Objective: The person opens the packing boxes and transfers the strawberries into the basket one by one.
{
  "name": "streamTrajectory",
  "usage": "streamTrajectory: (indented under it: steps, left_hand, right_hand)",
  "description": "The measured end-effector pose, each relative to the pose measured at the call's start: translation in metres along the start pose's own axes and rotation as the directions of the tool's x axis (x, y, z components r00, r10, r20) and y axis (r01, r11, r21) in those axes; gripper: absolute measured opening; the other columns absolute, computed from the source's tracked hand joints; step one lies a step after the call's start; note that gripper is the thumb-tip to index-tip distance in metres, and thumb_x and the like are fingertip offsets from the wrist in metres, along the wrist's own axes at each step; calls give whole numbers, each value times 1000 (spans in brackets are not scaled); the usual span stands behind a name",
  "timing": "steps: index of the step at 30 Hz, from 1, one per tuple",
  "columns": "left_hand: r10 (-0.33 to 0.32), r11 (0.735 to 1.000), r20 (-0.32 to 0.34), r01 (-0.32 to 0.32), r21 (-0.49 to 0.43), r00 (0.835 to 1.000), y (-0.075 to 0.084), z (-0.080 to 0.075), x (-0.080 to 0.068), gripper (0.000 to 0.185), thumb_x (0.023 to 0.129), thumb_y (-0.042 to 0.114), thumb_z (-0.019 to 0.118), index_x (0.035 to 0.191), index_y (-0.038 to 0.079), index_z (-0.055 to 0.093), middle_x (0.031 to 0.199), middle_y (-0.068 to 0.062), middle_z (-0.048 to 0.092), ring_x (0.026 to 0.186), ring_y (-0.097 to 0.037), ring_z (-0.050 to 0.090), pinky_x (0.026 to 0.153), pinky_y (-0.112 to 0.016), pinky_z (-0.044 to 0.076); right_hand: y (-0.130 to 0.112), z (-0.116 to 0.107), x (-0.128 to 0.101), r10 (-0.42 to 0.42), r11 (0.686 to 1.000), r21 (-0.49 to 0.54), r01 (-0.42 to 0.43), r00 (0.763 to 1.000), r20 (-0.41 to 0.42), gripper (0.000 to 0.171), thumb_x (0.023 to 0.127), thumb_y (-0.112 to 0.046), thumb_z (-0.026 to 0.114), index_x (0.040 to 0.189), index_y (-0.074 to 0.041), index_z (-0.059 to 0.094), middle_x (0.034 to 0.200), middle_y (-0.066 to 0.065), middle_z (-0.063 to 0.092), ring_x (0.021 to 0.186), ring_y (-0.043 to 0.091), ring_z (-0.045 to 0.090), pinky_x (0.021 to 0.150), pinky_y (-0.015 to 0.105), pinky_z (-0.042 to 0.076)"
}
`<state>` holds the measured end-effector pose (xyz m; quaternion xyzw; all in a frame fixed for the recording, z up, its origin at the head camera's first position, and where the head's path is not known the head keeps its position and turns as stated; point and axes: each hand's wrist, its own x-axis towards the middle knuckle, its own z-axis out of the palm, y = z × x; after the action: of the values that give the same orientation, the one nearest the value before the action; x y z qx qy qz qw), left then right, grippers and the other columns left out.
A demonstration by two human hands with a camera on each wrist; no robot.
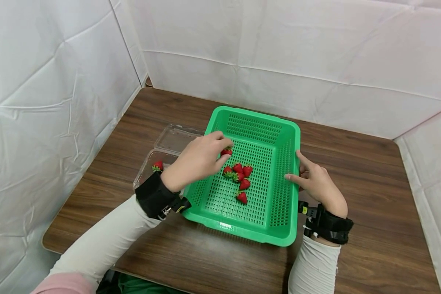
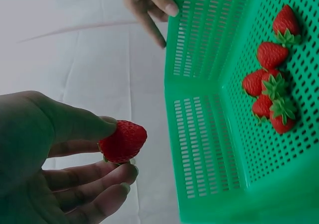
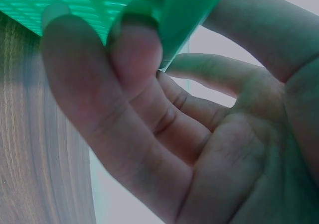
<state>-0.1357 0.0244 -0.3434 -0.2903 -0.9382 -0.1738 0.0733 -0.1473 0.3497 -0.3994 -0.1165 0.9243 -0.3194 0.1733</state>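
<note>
We see the left hand [image 1: 200,159] reaching over the left rim of a green basket [image 1: 293,134], pinching a strawberry [image 2: 122,141] between thumb and fingertips. In the left wrist view this strawberry sits clear of the basket's floor, held just above it with the fingers curled round it. In the head view it shows as a small red spot at the fingertips, near the back left of the basket's inside.

The right hand [image 1: 317,183] rests against the basket's right wall, fingers nearly straight: the thumb lies over the rim on the inside and the fingers press on the outside, as the right wrist view shows up close.

On the basket floor lies a cluster of 5 strawberries [image 1: 239,176], close together near the middle. Left of the basket, touching it, stands a clear plastic box [image 1: 147,167] with its lid open, and 1 berry [image 1: 157,166] lies in it. All rests on a brown wooden table [image 1: 371,196].
</note>
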Motion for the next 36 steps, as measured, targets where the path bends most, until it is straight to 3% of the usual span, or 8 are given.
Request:
streamTrajectory:
  steps: [3, 6, 13, 16, 20, 29, 34, 36]
  left_hand:
    - [31, 1000, 34, -31, 2, 999, 5, 4, 7, 17, 96, 16, 60, 110, 10, 67, 99, -7, 60, 69, -15, 50, 61, -26, 40]
    - [49, 998, 113, -53, 31, 992, 9, 10, 16, 12, 96, 13, 57, 104, 9, 66, 93, -7, 58, 70, -16, 46, 62, -26, 34]
    - [92, 991, 289, -116, 68, 953, 16, 25, 32, 13, 94, 5, 52, 90, 10, 63, 83, -6, 56, 70, -16, 35, 63, -29, 24]
    - [84, 988, 358, -124, 90, 930, 20, 29, 38, 17, 93, 2, 52, 80, 13, 56, 77, -2, 48, 69, -15, 31, 61, -28, 22]
    - [61, 980, 458, -142, 143, 887, 28, 35, 46, 25, 94, 2, 51, 75, 16, 43, 72, 1, 36, 68, -14, 25, 60, -29, 20]
    - [62, 951, 614, -233, 203, 787, 42, 54, 55, 12, 97, 8, 55, 91, 17, 50, 84, 1, 45, 74, -14, 27, 68, -31, 23]
    - [50, 937, 651, -261, 231, 757, 45, 65, 57, 17, 98, 5, 51, 91, 18, 45, 84, 1, 44, 75, -14, 25, 68, -32, 22]
    - [48, 928, 651, -275, 252, 757, 45, 70, 56, 19, 98, 4, 50, 88, 18, 43, 80, 2, 39, 73, -14, 24, 66, -31, 22]
  right_hand:
    - [0, 0, 0, -1, 1000, 3, 1, 1000, 2, 86, 96, -38, 59, 156, -10, 5, 105, 17, 60, 69, 12, 65, 62, 28, 49]
    - [0, 0, 0, 3, 1000, 14, -3, 1000, 6, 86, 96, -38, 60, 156, -11, 4, 106, 18, 60, 69, 12, 66, 64, 30, 52]
    - [-1, 0, 0, 13, 1000, 25, -13, 1000, 9, 86, 96, -37, 60, 156, -12, 4, 106, 18, 61, 70, 12, 66, 67, 30, 53]
    - [0, 0, 0, 16, 999, 33, -16, 1000, 9, 86, 96, -36, 60, 156, -13, 4, 107, 18, 60, 71, 12, 67, 68, 32, 54]
    - [1, 0, 2, 15, 999, 29, -16, 1000, 7, 86, 96, -37, 60, 156, -14, 4, 106, 17, 60, 71, 12, 67, 71, 36, 56]
    - [1, 1, 2, 0, 1000, 19, 0, 1000, 4, 87, 95, -38, 60, 156, -12, 5, 103, 16, 60, 69, 12, 66, 65, 30, 54]
    - [1, 0, 2, -1, 1000, 21, 1, 1000, -1, 86, 95, -37, 60, 156, -12, 5, 103, 16, 61, 69, 12, 66, 66, 29, 53]
    - [1, 0, 2, -1, 1000, 24, 1, 1000, -1, 86, 95, -37, 60, 156, -12, 5, 103, 16, 60, 69, 12, 66, 66, 29, 53]
